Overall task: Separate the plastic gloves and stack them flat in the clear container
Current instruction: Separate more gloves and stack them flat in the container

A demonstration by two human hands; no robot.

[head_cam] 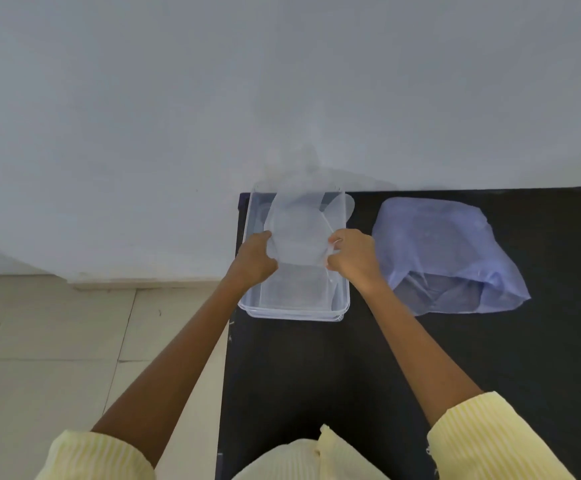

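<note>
Glove (299, 233) of thin clear plastic is held spread between both hands, just over the clear container (296, 316). Its cuff side is toward the person and its finger part toward the far wall; one lobe reaches over the right wall. The left hand (255, 259) has its fingers curled on the left edge of the sheet, and the right hand (353, 256) pinches the right edge. On the container floor under it some flat clear layers seem to lie already, but how many I cannot tell.

I judge this material to be very light, soft and without any stiffness. It will probably fold, cling to itself and to the skin, and move with a small draught. It is likely also slippery between dry fingers. The good place to hold is at the two side edges near the cuff, with light tension, so that it goes down flat. Letting go of one side first may let it curl.

The container stands at the far left corner of the black table (316, 368). Near it on the right, not touching, lies a bluish plastic bag (448, 244), open toward the person; its content is not clear. Behind is a pale wall (178, 98), and at the left a tiled floor (57, 334)
</note>
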